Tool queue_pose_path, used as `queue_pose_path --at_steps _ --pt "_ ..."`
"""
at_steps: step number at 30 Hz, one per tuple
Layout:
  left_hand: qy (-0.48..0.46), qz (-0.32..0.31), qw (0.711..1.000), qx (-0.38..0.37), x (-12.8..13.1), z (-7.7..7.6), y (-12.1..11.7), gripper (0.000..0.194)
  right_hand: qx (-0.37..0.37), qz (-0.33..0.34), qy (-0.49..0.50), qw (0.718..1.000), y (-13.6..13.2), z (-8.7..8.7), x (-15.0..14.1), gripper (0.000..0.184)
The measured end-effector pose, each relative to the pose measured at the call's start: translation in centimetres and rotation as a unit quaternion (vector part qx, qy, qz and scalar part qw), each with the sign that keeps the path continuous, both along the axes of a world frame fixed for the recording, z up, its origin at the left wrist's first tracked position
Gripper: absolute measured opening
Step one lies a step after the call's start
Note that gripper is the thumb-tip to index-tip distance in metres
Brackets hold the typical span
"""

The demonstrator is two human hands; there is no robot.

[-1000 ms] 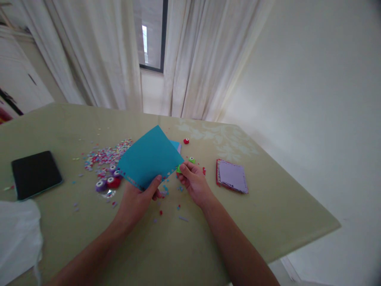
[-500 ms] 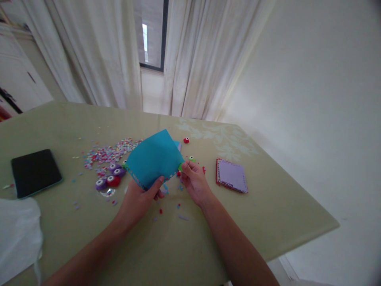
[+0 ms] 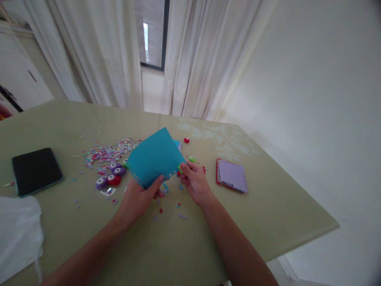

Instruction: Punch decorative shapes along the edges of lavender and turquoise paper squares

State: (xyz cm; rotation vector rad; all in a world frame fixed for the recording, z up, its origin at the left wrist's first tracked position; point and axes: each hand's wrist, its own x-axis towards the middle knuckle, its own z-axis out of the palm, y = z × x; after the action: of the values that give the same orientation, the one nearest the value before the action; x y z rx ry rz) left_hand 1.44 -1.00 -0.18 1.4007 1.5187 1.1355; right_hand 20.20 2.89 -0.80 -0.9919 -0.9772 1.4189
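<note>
A blue sheet of paper [image 3: 154, 157], with small shapes cut out along its near edges, is held tilted above the table. My left hand [image 3: 144, 194] pinches its lower edge, thumb on top. At the sheet's right corner my right hand [image 3: 193, 178] closes on a small green craft punch [image 3: 180, 168], mostly hidden by the fingers. Just beyond that hand lies another green punch [image 3: 192, 159], and farther off a red punch [image 3: 186, 140]. Left of the sheet sit purple punches [image 3: 101, 183] and a red punch [image 3: 114, 180], each with a white eye-like top.
Colourful paper bits [image 3: 113, 153] are heaped behind the punches, with more scattered nearby. To the right lies a stack of purple and red paper [image 3: 232, 176]. A black tablet [image 3: 37, 171] and a white cloth-like item [image 3: 19, 234] occupy the left side of the table [image 3: 285, 202].
The blue sheet has tilted very slightly at its right corner, and my right hand has shifted a little there. My left hand keeps its hold.
</note>
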Motion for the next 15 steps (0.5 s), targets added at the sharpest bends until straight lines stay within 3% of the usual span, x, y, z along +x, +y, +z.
queue_pose_path --at_steps 15 --pt "-0.011 -0.001 1.000 0.003 0.10 0.25 -0.03 0.036 0.000 0.008 -0.005 1.000 0.04 0.05 0.25 0.060"
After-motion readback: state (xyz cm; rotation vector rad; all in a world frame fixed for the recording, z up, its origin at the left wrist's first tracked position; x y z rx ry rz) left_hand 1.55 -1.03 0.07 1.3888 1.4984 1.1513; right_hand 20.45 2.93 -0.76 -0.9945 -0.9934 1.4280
